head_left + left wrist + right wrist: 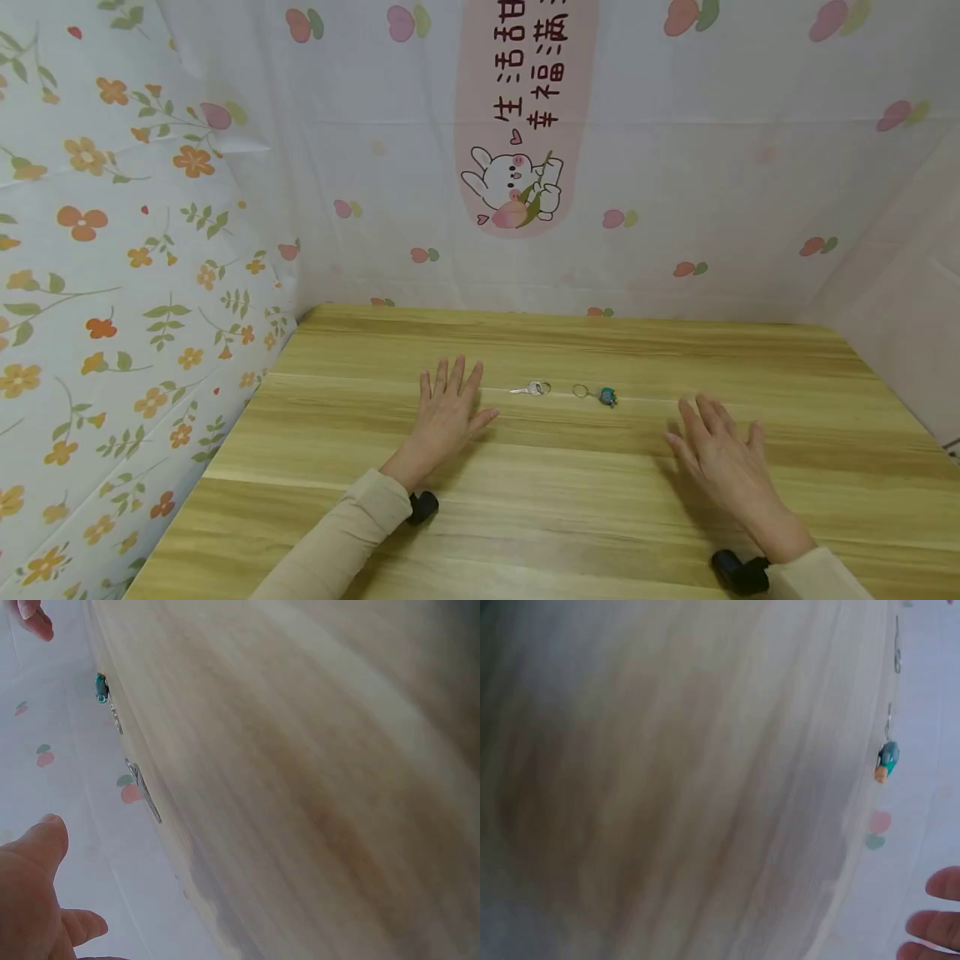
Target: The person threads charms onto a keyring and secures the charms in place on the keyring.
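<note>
A silver key (531,388) with a small ring (546,387) at its head is laid flat on the bench (555,500), between the hands and nearer the left hand (444,417). Just beside it, with a gap between, a second ring (581,390) is seen, joined to a teal charm (607,397) that is turned toward the right hand (723,458). The fingers of the left hand are straight and widely spread; those of the right are extended and slightly bent. Nothing is held by either; whether the bench is touched cannot be told. The key might be skidded rather than lifted, its flat blade offering little to be pinched, and the thin rings might be missed or snagged if pushed together. The bench could be knocked by the black wrist units (425,507) if the wrists were lowered. The far edge, backed by printed cloth (375,150), is set beyond both items; the side edges are well apart from them, and working room is left between the hands and toward the viewer.
</note>
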A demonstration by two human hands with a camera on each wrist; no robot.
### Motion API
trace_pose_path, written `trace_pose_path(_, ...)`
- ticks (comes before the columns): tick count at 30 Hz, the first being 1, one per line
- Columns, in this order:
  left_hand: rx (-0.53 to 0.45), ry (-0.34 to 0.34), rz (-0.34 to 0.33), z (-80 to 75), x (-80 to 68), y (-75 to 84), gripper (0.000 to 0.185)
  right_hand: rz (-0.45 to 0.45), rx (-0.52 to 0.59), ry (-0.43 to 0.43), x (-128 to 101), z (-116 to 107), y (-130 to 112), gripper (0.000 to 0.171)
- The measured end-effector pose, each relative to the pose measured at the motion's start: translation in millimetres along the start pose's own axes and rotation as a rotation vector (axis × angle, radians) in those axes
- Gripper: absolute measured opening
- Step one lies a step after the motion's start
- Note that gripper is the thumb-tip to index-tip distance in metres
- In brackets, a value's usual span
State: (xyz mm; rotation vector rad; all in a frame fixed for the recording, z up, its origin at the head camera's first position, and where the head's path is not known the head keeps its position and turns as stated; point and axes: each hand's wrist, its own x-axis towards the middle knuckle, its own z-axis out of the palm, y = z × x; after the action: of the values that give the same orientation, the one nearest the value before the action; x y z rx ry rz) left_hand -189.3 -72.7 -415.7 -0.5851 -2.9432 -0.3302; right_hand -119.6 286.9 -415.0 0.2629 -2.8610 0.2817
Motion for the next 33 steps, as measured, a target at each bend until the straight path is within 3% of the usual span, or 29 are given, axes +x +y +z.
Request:
trace_pose_path(5,-0.028,-0.015,0.011,1.3,-0.1,-0.5,0.071,-0.109,-0.033,0.128,0,1,-10,0.036)
trace_pose_path(11,-0.051,0.047,0.037,3.9,0.8,1.9,0.059,-0.309,0.026,0.278,11,7,-26,0.027)
trace_pose_path(15,-0.064,0.082,0.055,4.6,2.3,7.1,0.05,-0.38,0.038,0.294,21,13,-42,0.026)
trace_pose_path(21,-0.083,0.109,0.109,7.3,5.9,17.2,0.037,-0.393,0.078,0.21,36,22,-67,0.022)
trace_pose_path(24,-0.098,0.088,0.119,9.6,10.7,21.6,0.034,-0.386,0.096,0.195,44,27,-75,0.02)
trace_pose_path(33,-0.133,0.038,0.125,17.1,30.0,30.1,0.028,-0.302,0.049,0.172,72,38,-74,0.019)
